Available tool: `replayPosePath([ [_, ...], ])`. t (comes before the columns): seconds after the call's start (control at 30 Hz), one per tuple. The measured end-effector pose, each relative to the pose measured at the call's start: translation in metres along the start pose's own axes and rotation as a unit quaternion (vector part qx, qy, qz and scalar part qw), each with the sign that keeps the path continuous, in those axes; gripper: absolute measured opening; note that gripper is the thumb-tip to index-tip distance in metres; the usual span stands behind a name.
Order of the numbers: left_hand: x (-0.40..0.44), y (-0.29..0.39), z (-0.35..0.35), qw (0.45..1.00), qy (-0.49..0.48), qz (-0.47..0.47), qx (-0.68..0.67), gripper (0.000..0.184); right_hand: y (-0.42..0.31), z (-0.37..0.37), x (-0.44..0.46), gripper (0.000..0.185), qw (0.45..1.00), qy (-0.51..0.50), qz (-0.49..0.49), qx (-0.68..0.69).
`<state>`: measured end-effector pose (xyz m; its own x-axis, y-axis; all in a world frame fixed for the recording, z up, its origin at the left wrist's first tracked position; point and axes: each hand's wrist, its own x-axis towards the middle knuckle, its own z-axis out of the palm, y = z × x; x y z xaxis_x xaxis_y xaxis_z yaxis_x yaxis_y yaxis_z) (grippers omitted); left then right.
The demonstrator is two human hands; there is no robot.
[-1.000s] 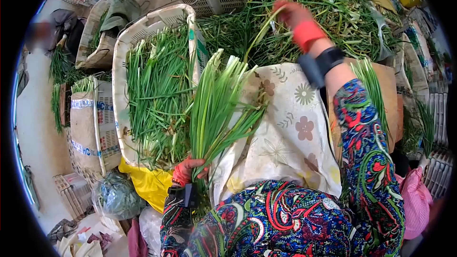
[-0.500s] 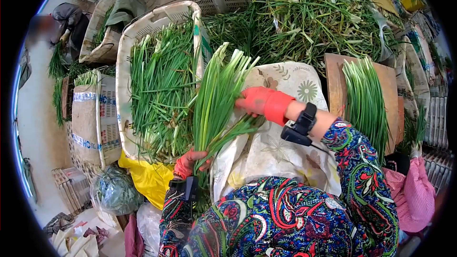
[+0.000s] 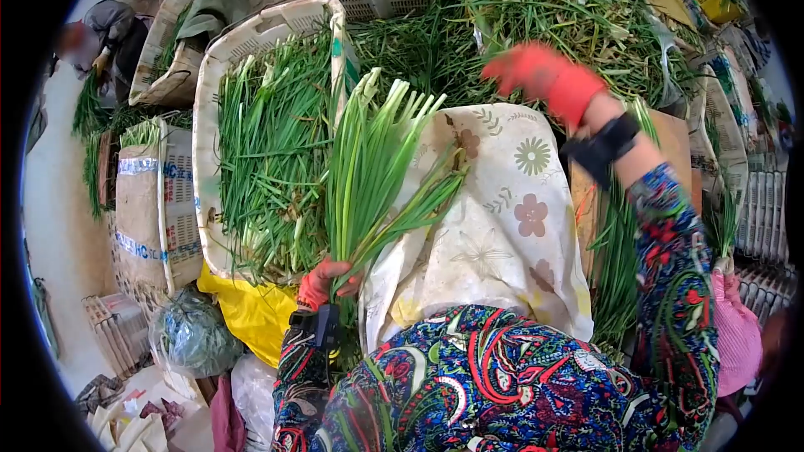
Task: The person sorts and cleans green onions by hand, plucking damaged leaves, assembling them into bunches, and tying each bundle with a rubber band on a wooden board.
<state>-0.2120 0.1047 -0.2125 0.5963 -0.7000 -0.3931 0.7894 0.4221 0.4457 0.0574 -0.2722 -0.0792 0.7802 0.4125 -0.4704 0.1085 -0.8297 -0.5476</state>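
Note:
My left hand [image 3: 327, 283], in a red glove, is closed around the lower part of a bunch of chives [image 3: 368, 172]. The pale stem ends point up and away from me, and some blades splay out to the right over the cloth on my lap. My right hand [image 3: 540, 79], also red-gloved, is raised above the far edge of the cloth, in front of a large heap of loose chives [image 3: 561, 12]. Motion smears its fingers, so whether it grips anything is unclear. Another bunch of chives [image 3: 618, 259] lies on a board to the right, partly behind my right arm.
A white plastic crate [image 3: 203, 192] full of chives stands at left. The patterned cloth [image 3: 494, 226] covers my lap. A brown board [image 3: 674, 159] is at right. Yellow plastic [image 3: 243, 314] and a stuffed clear bag [image 3: 194, 335] lie lower left. Another person [image 3: 117, 29] works at far left.
My right hand has left the bunch of chives and moved up and to the right, towards the heap. My left hand keeps its hold on the bunch.

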Motion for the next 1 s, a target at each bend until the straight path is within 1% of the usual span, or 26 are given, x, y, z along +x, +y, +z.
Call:
replayPosePath([
  [0.03,-0.001,0.002,0.01,0.999,0.05,0.005,0.002,0.031,-0.007,0.03,-0.008,0.032,0.995,-0.044,0.061,0.06],
  [0.07,-0.002,-0.002,0.005,0.999,0.036,-0.001,-0.007,0.029,-0.004,0.064,-0.01,0.03,0.999,-0.029,-0.021,-0.028],
  [0.1,-0.004,-0.005,-0.004,1.0,0.023,-0.007,-0.016,0.027,0.013,0.1,0.001,0.037,0.994,-0.029,-0.094,-0.054],
  [0.13,-0.006,-0.006,-0.008,1.0,0.01,-0.014,-0.022,0.024,0.017,0.126,0.012,0.045,0.979,-0.037,-0.132,-0.153],
  [0.17,-0.008,-0.005,-0.001,0.998,0.06,-0.009,-0.006,0.025,0.025,0.148,0.02,0.05,0.974,-0.018,-0.161,-0.16],
  [0.27,-0.007,-0.003,-0.002,1.0,0.022,-0.014,-0.012,0.025,0.005,0.156,0.017,0.034,0.968,-0.075,-0.144,-0.193],
  [0.3,-0.004,-0.003,-0.003,1.0,-0.018,0.004,-0.011,0.026,0.003,0.153,0.014,0.028,0.958,-0.067,-0.2,-0.195],
  [0.4,-0.008,-0.005,0.004,0.998,0.049,0.014,-0.037,0.029,-0.003,0.139,0.022,0.023,0.933,-0.094,-0.191,-0.291],
  [0.43,-0.01,-0.004,0.005,0.996,0.078,0.008,-0.04,0.032,-0.005,0.128,0.024,0.022,0.938,-0.069,-0.166,-0.296],
  [0.47,-0.012,-0.005,0.004,0.997,0.071,0.01,-0.039,0.028,-0.004,0.112,0.03,0.021,0.936,-0.053,-0.142,-0.319],
  [0.53,-0.013,-0.006,0.002,0.998,0.056,0.013,-0.033,0.021,0.018,0.071,0.04,0.018,0.931,0.076,-0.201,-0.294],
  [0.57,-0.015,-0.007,-0.003,0.999,0.04,0.004,-0.028,0.019,0.015,0.045,0.04,0.016,0.918,0.1,-0.16,-0.349],
  [0.6,-0.018,-0.009,-0.009,0.999,0.023,-0.006,-0.024,0.018,0.015,0.017,0.041,0.017,0.904,0.144,-0.109,-0.388],
  [0.63,-0.018,-0.012,-0.013,1.0,0.007,-0.015,-0.021,0.019,0.018,-0.012,0.035,0.018,0.932,0.194,-0.118,-0.281],
  [0.67,-0.018,-0.015,-0.015,0.999,0.029,-0.022,-0.031,0.02,0.045,-0.04,0.06,0.031,0.897,0.263,-0.077,-0.347],
  [0.7,-0.019,-0.02,-0.016,0.997,0.053,-0.029,-0.043,0.022,0.033,-0.055,0.037,0.051,0.885,0.325,0.008,-0.333],
  [0.73,-0.022,-0.022,-0.016,0.995,0.077,-0.035,-0.053,0.025,0.034,-0.059,0.023,0.066,0.854,0.367,0.062,-0.364],
  [0.77,-0.017,-0.016,-0.005,0.998,0.059,-0.016,-0.026,0.027,0.039,-0.052,0.022,0.065,0.85,0.346,0.085,-0.389],
  [0.8,-0.015,-0.013,0.0,0.997,0.064,-0.014,-0.03,0.027,0.041,-0.044,0.022,0.063,0.845,0.323,0.105,-0.413],
  [0.83,-0.013,-0.014,0.003,0.997,0.07,-0.011,-0.035,0.027,0.019,-0.025,0.009,0.057,0.912,0.229,0.073,-0.334],
  [0.87,-0.013,-0.015,0.004,0.996,0.076,-0.009,-0.043,0.027,0.0,-0.006,-0.002,0.051,0.96,0.126,0.041,-0.247],
  [0.9,-0.013,-0.017,-0.002,0.998,0.049,-0.02,-0.043,0.027,0.001,0.026,0.001,0.043,0.993,0.056,-0.017,-0.104],
  [0.93,-0.014,-0.016,-0.002,0.998,0.051,-0.018,-0.039,0.027,0.002,0.057,0.004,0.037,0.997,-0.027,-0.051,0.05],
  [0.97,-0.014,-0.015,-0.001,0.998,0.052,-0.019,-0.033,0.027,-0.007,0.089,0.002,0.038,0.964,-0.129,-0.02,0.231],
  [1.0,-0.014,-0.013,0.001,0.998,0.052,-0.021,-0.025,0.026,-0.017,0.117,0.0,0.039,0.957,-0.14,-0.019,0.252],
])
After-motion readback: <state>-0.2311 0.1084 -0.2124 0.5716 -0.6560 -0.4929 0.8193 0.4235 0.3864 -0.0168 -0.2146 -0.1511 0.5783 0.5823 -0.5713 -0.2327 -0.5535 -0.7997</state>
